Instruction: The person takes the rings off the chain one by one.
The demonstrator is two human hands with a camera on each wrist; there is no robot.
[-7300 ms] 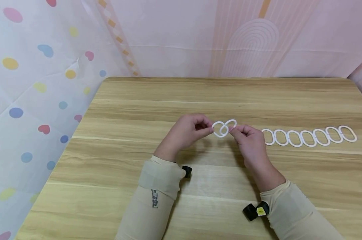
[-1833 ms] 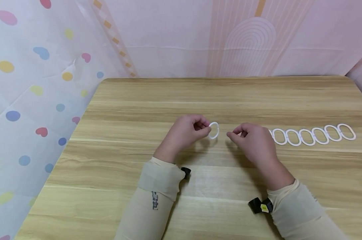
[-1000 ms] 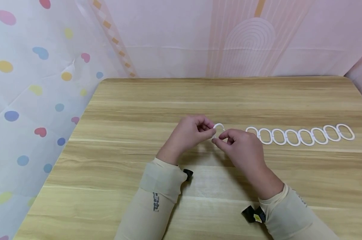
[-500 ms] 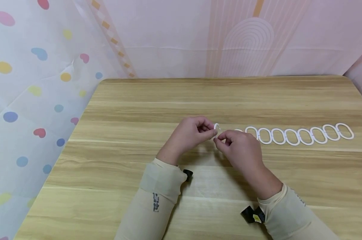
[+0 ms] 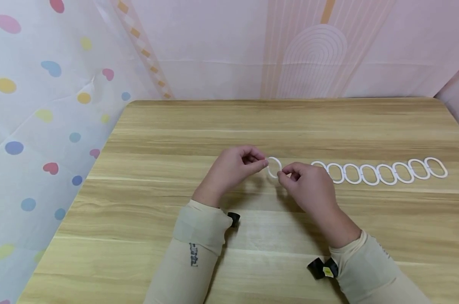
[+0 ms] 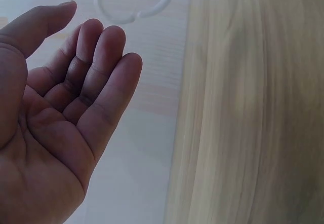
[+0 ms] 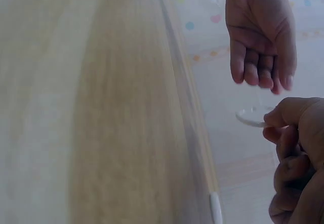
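Note:
Thumb and forefinger of my right hand [image 5: 309, 181] pinch a thin white oval ring [image 5: 278, 162] above the middle of the table. My left hand [image 5: 231, 171] is just left of that ring; its fingertips stand apart from it. In the left wrist view, the left hand [image 6: 66, 102] has slightly bent fingers with nothing between them, and the ring [image 6: 115, 20] shows a small gap in its outline. The right wrist view shows the right hand [image 7: 304, 153] holding the ring [image 7: 248, 120] by one side, below the other hand's fingertips.
Several white oval rings [image 5: 436, 158] lie side by side in a row on the right of the wooden table [image 5: 214, 126]; the right hand covers the row's near-left end. A pale patterned cloth [image 5: 214, 42] hangs behind the table. Black cameras [image 5: 316, 268] sit at both wrists.
Earlier both hands held two interlinked rings; later the left held one alone. The right hand then came in and took that ring, and the left has let go and drawn slightly left.

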